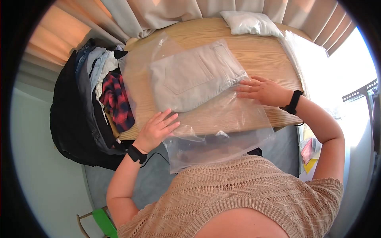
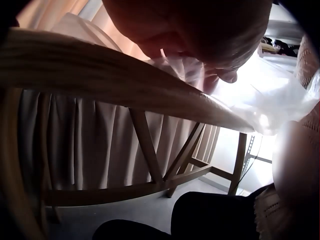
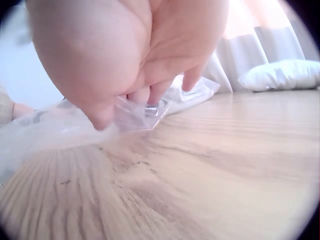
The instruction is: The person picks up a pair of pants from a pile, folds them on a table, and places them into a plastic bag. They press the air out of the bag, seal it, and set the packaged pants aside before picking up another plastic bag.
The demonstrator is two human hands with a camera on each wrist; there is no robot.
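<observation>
Folded light-coloured jeans (image 1: 184,77), a back pocket uppermost, lie inside a large clear plastic bag (image 1: 222,148) on the wooden table. The near part of the bag hangs over the table's front edge toward the person's lap. My left hand (image 1: 155,129) rests on the bag at the jeans' lower left corner, its fingers extended. At the right side, my right hand (image 1: 262,91) lies on the bag beside the jeans' waistband, fingers straight. In the right wrist view, clear film (image 3: 135,112) shows under the fingers of that hand.
A black bag (image 1: 67,115) stuffed with folded clothes, including a red plaid shirt (image 1: 115,97), stands left of the table (image 1: 274,59). At the back lies a packed white pouch (image 1: 250,23). Curtains (image 1: 166,14) hang behind. A green chair (image 1: 105,222) is at lower left.
</observation>
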